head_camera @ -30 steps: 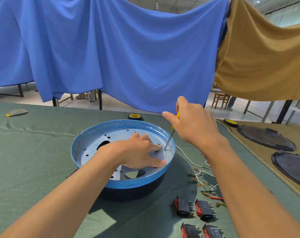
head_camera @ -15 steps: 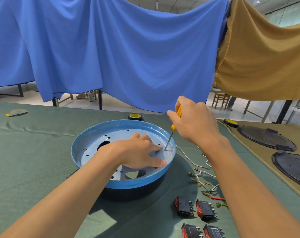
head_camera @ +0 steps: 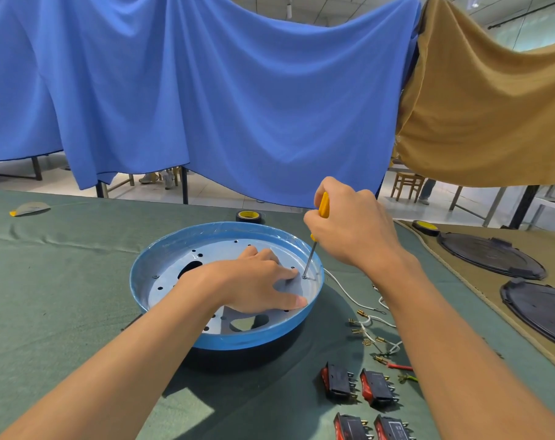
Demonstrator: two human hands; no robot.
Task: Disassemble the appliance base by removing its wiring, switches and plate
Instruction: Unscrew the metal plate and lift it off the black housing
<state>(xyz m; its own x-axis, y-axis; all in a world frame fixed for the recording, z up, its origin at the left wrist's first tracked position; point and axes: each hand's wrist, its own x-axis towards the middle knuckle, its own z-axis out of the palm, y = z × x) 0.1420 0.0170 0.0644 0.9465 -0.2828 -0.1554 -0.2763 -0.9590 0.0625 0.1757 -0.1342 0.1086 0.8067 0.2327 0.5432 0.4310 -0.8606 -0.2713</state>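
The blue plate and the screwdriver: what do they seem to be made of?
The plate looks like thin sheet metal: it has punched holes, a pressed rim, and a smooth, glossy blue coating or film. The screwdriver has a bright shaft, probably steel, and a yellow handle, likely plastic.

The base (head_camera: 238, 342) is showing a glossy blue rim over a black underside. Its plate (head_camera: 174, 281) is reading pale grey-blue, dotted with small dark holes and larger dark cut-outs. The screwdriver (head_camera: 323, 206) is showing a yellow handle and a silver shaft. The switches (head_camera: 339, 381) are showing black bodies, red rockers and metallic pins. The wires (head_camera: 349, 295) are running white with brass-coloured terminals; one lead (head_camera: 400, 366) is showing red, another (head_camera: 408, 377) green-yellow. The bench cloth (head_camera: 63, 296) is appearing plain dark green, the mat (head_camera: 552, 244) tan, the lids (head_camera: 489, 255) black. The tape rolls (head_camera: 250, 215) are showing black with yellow cores. The drapes are hanging plain blue (head_camera: 222, 106) and mustard (head_camera: 492, 115).
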